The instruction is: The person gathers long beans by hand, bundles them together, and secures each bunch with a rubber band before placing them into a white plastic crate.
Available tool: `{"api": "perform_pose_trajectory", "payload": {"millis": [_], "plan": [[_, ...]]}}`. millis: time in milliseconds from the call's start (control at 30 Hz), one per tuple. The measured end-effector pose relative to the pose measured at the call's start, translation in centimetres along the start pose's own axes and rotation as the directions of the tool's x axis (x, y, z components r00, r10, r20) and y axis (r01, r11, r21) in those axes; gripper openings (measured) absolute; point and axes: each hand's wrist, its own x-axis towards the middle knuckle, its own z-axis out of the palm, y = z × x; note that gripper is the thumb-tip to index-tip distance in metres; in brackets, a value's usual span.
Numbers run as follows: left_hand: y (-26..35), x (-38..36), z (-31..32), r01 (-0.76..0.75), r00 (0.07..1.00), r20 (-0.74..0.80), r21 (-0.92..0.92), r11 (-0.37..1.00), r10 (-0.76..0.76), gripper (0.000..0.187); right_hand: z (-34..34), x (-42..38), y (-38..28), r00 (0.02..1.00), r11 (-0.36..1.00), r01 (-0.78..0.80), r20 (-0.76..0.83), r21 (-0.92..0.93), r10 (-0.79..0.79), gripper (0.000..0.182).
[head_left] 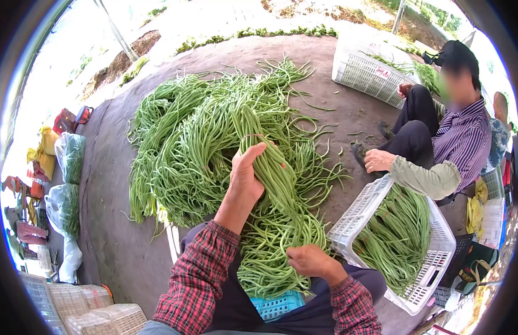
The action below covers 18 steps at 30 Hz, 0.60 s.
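Bean bundle [273, 170]: gripped mid-scene by left hand [246, 177], fingers wrapped round | right hand [313, 261]: held near, fingers curled, pinch cannot be told | bean heap [186, 131]: spread far left | white crate [445, 241]: bean-filled, set right

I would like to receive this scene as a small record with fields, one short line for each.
Left hand: gripping a bundle of long green beans
Band: thin, reddish, around the bundle
Right hand: fingers curled, near the bean ends; whether it pinches any is unclear
Loose pile: spread on the ground
White crate: at right, holding more beans
Co-worker: seated at right, striped shirt
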Motion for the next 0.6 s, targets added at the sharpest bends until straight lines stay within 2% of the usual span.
{"api": "perform_pose_trajectory", "payload": {"millis": [33, 67, 133, 167, 200, 233, 300, 333, 400, 433, 467, 500, 533, 567, 600], "plan": [[0.3, -0.2, 0.3, -0.024, 1.000, 0.012, 0.006, 1.000, 0.024, 0.028, 0.5, -0.1, -0.1, 0.984, 0.991, -0.048, 0.164, -0.127, 0.069, 0.017], [0.4, -0.4, 0.5, -0.048, 0.998, 0.027, 0.012, 0.999, 0.048, 0.028, 0.6, 0.0, 0.1, 0.984, 0.991, -0.045, 0.166, -0.123, 0.065, 0.017], [0.2, -0.6, 0.8, -0.041, 0.999, 0.027, 0.022, 0.999, 0.040, 0.029, 0.2, 0.5, 0.4, 0.984, 0.984, -0.060, 0.154, -0.169, 0.086, 0.031], [-0.1, -0.7, 1.0, -0.037, 0.999, 0.021, 0.025, 0.999, 0.037, 0.030, -0.6, 1.5, 0.1, 0.993, 0.976, -0.119, -0.023, -0.183, 0.117, 0.034], [-0.5, -0.9, 1.1, -0.038, 0.999, 0.012, 0.023, 0.999, 0.037, 0.032, -1.7, 2.1, 0.0, 0.958, 0.988, -0.075, -0.285, -0.138, 0.032, 0.042], [-0.8, -1.1, 1.5, -0.022, 1.000, -0.001, 0.037, 0.999, 0.022, 0.035, -3.1, 2.9, -0.6, 0.849, 0.995, -0.018, -0.527, -0.103, -0.039, 0.054], [-1.8, -1.2, 1.8, -0.016, 1.000, -0.010, 0.044, 0.999, 0.017, 0.035, -4.5, 4.4, -0.8, 0.674, 0.989, 0.035, -0.728, -0.142, -0.128, 0.083], [-2.3, -1.4, 2.0, -0.007, 1.000, -0.015, 0.043, 0.999, 0.007, 0.034, -4.8, 5.1, -0.8, 0.678, 0.989, 0.033, -0.724, -0.142, -0.126, 0.083], [-3.1, -2.1, 2.7, 0.021, 0.999, -0.041, 0.058, 0.998, -0.019, 0.033, -4.8, 6.6, -0.6, 0.614, 0.998, 0.037, -0.787, -0.045, -0.059, 0.094], [-3.7, -2.2, 2.8, 0.015, 0.999, -0.044, 0.063, 0.998, -0.012, 0.033, -4.6, 7.2, -0.6, 0.624, 0.985, 0.101, -0.780, 0.141, 0.048, 0.085], [-4.3, -2.2, 2.8, 0.009, 0.999, -0.047, 0.069, 0.998, -0.005, 0.034, -5.1, 7.3, -0.6, 0.623, 0.985, 0.097, -0.780, 0.141, 0.051, 0.085], [-4.7, -2.3, 2.6, -0.001, 1.000, -0.027, 0.120, 0.993, 0.004, 0.039, -5.7, 7.3, -0.6, 0.733, 0.892, 0.166, -0.658, 0.419, 0.173, 0.077], [-4.8, -2.1, 2.4, 0.000, 1.000, -0.023, 0.119, 0.993, 0.003, 0.039, -6.2, 7.2, -0.5, 0.834, 0.722, 0.187, -0.496, 0.666, 0.241, 0.068], [-4.2, -2.0, 2.6, 0.060, 0.998, 0.026, 0.139, 0.988, -0.065, 0.048, -6.2, 7.0, 0.0, 0.836, 0.747, 0.225, -0.518, 0.626, 0.182, 0.053], [-3.7, -2.0, 2.7, 0.118, 0.989, 0.073, 0.160, 0.980, -0.131, 0.057, -6.5, 6.4, 0.5, 0.835, 0.751, 0.224, -0.520, 0.621, 0.180, 0.053]]}}
